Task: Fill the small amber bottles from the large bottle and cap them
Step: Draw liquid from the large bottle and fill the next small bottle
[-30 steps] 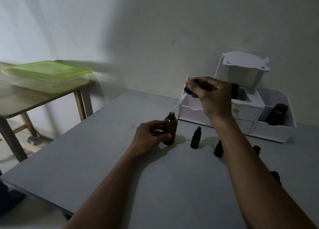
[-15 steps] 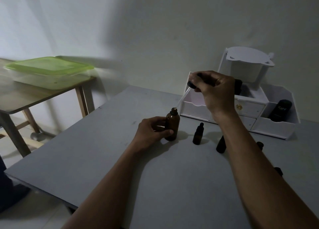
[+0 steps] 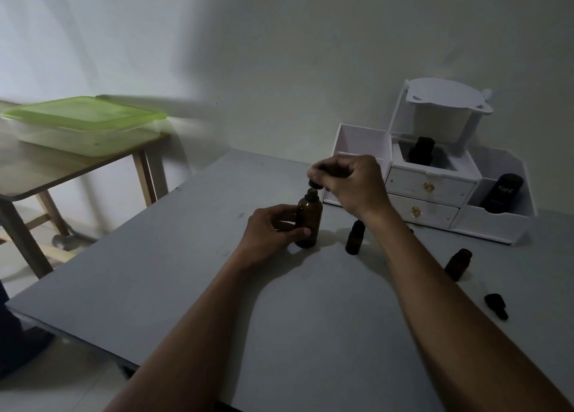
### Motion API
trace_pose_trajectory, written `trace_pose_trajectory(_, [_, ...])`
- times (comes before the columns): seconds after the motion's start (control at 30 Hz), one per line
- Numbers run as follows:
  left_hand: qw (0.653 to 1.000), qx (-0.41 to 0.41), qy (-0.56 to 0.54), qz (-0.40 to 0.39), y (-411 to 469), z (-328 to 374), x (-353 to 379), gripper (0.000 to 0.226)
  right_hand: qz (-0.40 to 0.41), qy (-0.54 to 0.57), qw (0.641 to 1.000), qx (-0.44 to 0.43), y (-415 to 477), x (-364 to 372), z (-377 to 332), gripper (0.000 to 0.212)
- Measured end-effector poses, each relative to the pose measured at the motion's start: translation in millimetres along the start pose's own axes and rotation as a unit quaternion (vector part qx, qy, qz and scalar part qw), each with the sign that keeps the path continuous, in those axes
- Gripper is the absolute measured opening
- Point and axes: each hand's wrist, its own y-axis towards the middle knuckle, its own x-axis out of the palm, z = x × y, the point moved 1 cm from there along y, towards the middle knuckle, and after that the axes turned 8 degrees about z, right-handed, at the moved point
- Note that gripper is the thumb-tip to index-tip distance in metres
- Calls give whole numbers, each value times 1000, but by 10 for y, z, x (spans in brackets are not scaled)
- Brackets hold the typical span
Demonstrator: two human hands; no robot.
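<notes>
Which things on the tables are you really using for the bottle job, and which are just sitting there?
For the job:
- large amber glass bottle, held by left hand
- black dropper cap, in right hand
- small amber bottles
- loose black dropper cap

Just sitting there:
- white drawer organiser
- green-lidded plastic box

1. Left hand (image 3: 273,231): low, fingers curled sideways around the large bottle (image 3: 308,222), thumb nearest the camera, pressed on the glass. Grip closed.
2. Left forearm: bare, runs up from the bottom edge toward centre, wrist straight.
3. Right hand (image 3: 351,183): raised above the left, knuckles up, wrist bent downward. Fingertips pinched on a dark cap (image 3: 313,184) just over the bottle's neck.
4. Right forearm: bare, enters from bottom right and angles up and left.
</notes>
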Motion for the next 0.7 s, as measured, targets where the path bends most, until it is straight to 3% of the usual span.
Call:
trace_pose_trajectory(0.17, [1000, 3, -3, -3, -5, 11, -4, 45, -24, -36, 999, 14, -40, 74, 106, 15])
trace_pose_trajectory(0.7, [1000, -11, 5, -1, -28, 59, 7, 48, 22, -43, 999, -5, -64, 158, 107, 8])
